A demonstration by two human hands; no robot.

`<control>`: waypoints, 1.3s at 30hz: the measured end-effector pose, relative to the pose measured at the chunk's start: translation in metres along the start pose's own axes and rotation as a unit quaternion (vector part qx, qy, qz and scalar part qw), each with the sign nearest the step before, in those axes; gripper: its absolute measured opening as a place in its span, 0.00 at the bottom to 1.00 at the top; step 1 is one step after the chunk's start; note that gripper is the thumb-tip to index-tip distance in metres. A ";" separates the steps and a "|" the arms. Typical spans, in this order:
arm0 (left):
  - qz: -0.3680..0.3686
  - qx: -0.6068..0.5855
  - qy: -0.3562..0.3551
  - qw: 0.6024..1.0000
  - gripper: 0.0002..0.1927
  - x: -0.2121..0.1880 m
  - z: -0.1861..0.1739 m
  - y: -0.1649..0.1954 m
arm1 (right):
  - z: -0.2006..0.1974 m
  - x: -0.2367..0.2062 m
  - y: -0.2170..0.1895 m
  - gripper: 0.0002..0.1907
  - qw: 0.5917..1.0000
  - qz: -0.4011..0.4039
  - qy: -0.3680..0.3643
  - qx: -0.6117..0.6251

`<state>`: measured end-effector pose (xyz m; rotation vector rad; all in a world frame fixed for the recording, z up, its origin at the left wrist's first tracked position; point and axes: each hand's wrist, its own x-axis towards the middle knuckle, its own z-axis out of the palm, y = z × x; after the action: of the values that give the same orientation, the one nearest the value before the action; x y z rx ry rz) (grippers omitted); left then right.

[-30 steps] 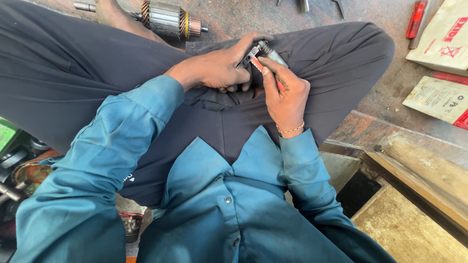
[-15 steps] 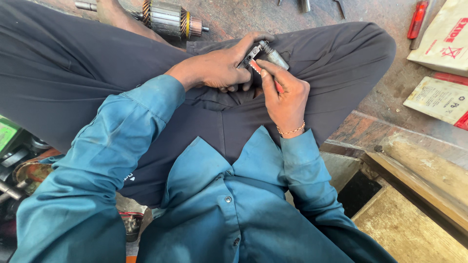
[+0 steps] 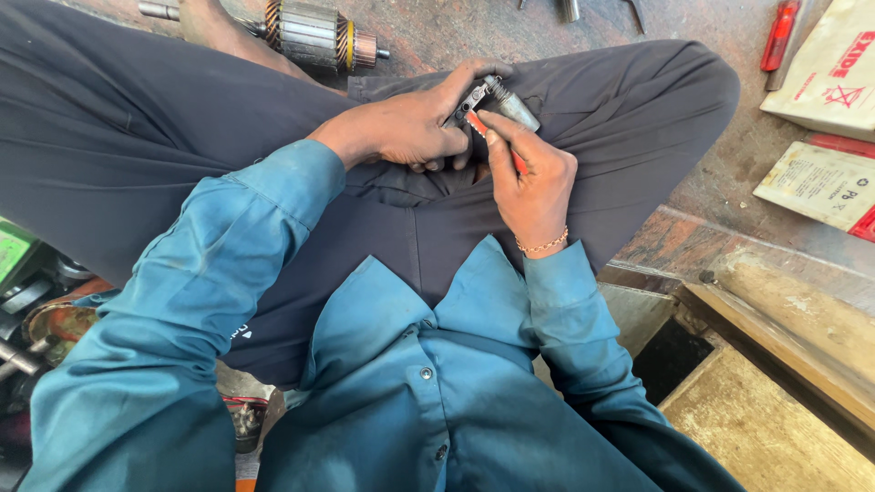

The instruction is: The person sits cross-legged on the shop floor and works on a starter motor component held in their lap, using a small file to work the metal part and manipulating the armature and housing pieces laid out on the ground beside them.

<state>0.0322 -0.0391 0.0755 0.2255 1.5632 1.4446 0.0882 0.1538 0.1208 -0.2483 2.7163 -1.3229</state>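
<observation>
Little has shifted since the earlier frame: both hands stay at the same spot on the lap. Head view: the left hand [image 3: 410, 123] is closed around a small metal part [image 3: 497, 98], at twelve o'clock. The right hand [image 3: 529, 178] pinches a red-handled tool [image 3: 492, 138] against it. At eleven o'clock, a motor armature [image 3: 314, 35] lies on the floor.

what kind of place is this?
Probably a small motor repair workshop, worked at floor level: a motor armature lies by the person's leg, metal parts clutter the left, and parts boxes sit on the floor.
</observation>
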 end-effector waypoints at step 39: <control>0.003 0.007 0.000 1.000 0.46 -0.001 0.000 -0.001 | 0.000 -0.001 -0.002 0.09 0.999 0.023 -0.021 -0.022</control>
<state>0.0331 -0.0393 0.0753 0.2383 1.5736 1.4383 0.0892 0.1527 0.1218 -0.2134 2.7020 -1.2335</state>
